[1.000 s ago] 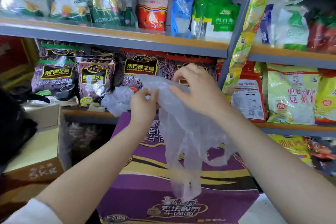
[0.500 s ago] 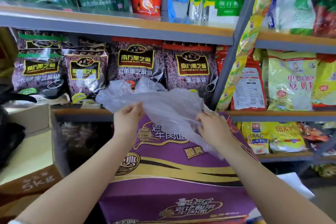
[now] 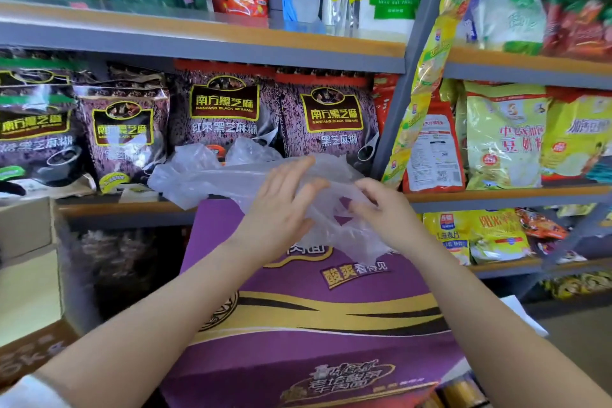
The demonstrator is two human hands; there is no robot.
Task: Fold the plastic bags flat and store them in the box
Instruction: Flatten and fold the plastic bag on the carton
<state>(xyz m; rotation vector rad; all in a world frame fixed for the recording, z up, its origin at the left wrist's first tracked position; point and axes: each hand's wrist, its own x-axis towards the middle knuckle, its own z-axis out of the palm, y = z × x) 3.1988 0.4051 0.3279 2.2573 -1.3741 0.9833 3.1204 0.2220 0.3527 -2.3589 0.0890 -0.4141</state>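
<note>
A thin, clear plastic bag (image 3: pixel 238 177) is held crumpled and stretched sideways above the far edge of a purple carton (image 3: pixel 318 318), level with the lower shelf (image 3: pixel 126 207) of a shop rack. The left hand (image 3: pixel 281 212) is laid over the bag's middle, fingers extended and slightly spread, thumb pressed against the film. The right hand (image 3: pixel 381 212) is closed on the bag's right end, film bunched between fingers and thumb, with a loose tail hanging below it onto the carton's lid. Dark sesame-paste packets (image 3: pixel 222 116) are ranged on the shelf behind the bag, yellow soy-milk powder packets (image 3: pixel 503 136) to the right. A brown cardboard box (image 3: pixel 29 278) is seen at left.
</note>
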